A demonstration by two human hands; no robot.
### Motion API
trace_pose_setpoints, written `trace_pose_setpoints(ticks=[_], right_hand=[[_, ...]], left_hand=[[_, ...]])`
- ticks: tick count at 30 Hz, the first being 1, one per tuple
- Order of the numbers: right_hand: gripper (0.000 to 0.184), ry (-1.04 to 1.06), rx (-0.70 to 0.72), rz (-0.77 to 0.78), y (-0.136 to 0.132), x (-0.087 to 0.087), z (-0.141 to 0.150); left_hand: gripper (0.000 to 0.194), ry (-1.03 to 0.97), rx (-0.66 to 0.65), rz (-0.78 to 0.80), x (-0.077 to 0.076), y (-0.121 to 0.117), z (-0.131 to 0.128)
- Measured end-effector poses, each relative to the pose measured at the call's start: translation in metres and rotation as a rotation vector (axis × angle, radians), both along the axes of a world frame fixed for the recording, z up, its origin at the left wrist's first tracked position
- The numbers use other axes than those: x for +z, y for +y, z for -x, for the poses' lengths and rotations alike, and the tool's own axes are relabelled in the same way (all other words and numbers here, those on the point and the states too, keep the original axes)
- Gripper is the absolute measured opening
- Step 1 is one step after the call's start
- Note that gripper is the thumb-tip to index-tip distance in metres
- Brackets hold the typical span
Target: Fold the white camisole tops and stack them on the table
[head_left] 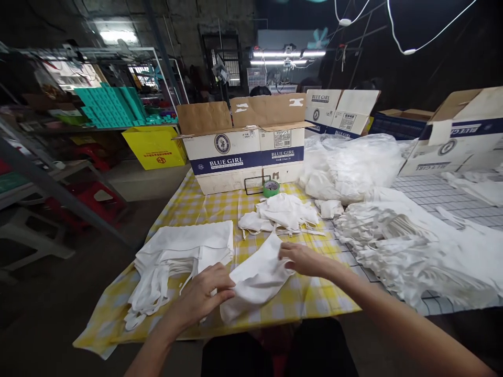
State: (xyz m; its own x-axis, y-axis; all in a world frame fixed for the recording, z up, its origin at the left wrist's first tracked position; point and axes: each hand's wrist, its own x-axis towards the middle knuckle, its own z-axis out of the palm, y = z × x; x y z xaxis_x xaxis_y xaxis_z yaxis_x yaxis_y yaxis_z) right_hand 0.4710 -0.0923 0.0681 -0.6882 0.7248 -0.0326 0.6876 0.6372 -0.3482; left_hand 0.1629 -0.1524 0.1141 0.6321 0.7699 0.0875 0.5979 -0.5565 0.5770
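A white cloth piece [257, 275] lies slanted on the table before me, slightly rumpled. Its left edge is pinched between the thumb and fingers of my left hand [208, 290]. My right hand [301, 258] grips the right edge, fingers curled over the fabric. Left of it sits a neat stack of folded white cloth pieces [188, 241], with strap-like loops hanging toward me. Just beyond my hands is a loose heap of white cloth pieces [288, 209] with thin cords.
A yellow checked cloth [161, 209] covers the table. At its back stand a BLUE GIRL carton [243, 152] and a green tape roll [271, 188]. To the right are a large white fabric pile [396, 246] and clear plastic bags [349, 157]. Another carton [451, 146] stands far right.
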Motion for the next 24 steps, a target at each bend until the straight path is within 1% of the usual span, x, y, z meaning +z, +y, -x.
trace_pose_setpoints(ticks=[2, 3, 5, 6, 8, 10, 12, 14, 16, 18, 19, 20, 22, 24], right_hand=[[0.028, 0.340, 0.139, 0.180, -0.014, 0.021, 0.031], [0.029, 0.456, 0.201, 0.284, -0.019, 0.030, 0.045], [0.031, 0.584, 0.267, 0.499, -0.023, 0.044, 0.064], [0.031, 0.617, 0.273, 0.592, -0.023, 0.049, 0.069], [0.030, 0.682, 0.251, 0.723, -0.019, 0.057, 0.067], [0.030, 0.762, 0.221, 0.774, -0.014, 0.065, 0.054], [0.031, 0.807, 0.198, 0.782, -0.010, 0.075, 0.034], [0.032, 0.831, 0.167, 0.776, -0.008, 0.085, 0.012], [0.036, 0.914, 0.130, 0.732, -0.009, 0.095, -0.007], [0.040, 1.020, 0.119, 0.685, -0.012, 0.103, -0.018], [0.040, 1.029, 0.129, 0.682, -0.015, 0.107, -0.020], [0.040, 0.992, 0.152, 0.702, -0.018, 0.110, -0.020], [0.043, 0.797, 0.249, 0.804, -0.023, 0.113, -0.013], [0.057, 0.585, 0.385, 0.947, -0.029, 0.109, -0.002]], left_hand=[[0.020, -0.007, -0.078, -0.039, 0.014, 0.007, -0.018], [0.020, -0.014, -0.100, -0.051, 0.023, 0.010, -0.025], [0.019, -0.033, -0.108, -0.049, 0.041, 0.015, -0.033], [0.019, -0.053, -0.108, -0.036, 0.051, 0.017, -0.033], [0.017, -0.123, -0.141, 0.029, 0.070, 0.020, -0.025], [0.016, -0.240, -0.216, 0.129, 0.084, 0.021, -0.011], [0.020, -0.417, -0.249, 0.216, 0.092, 0.021, 0.005], [0.027, -0.638, -0.197, 0.254, 0.093, 0.021, 0.019], [0.032, -0.832, -0.133, 0.257, 0.091, 0.021, 0.025], [0.037, -0.920, -0.142, 0.248, 0.091, 0.022, 0.024], [0.039, -0.930, -0.176, 0.248, 0.094, 0.023, 0.020], [0.040, -0.936, -0.212, 0.248, 0.097, 0.025, 0.015], [0.041, -0.957, -0.263, 0.258, 0.109, 0.028, 0.003], [0.039, -0.975, -0.279, 0.279, 0.122, 0.030, -0.009]])
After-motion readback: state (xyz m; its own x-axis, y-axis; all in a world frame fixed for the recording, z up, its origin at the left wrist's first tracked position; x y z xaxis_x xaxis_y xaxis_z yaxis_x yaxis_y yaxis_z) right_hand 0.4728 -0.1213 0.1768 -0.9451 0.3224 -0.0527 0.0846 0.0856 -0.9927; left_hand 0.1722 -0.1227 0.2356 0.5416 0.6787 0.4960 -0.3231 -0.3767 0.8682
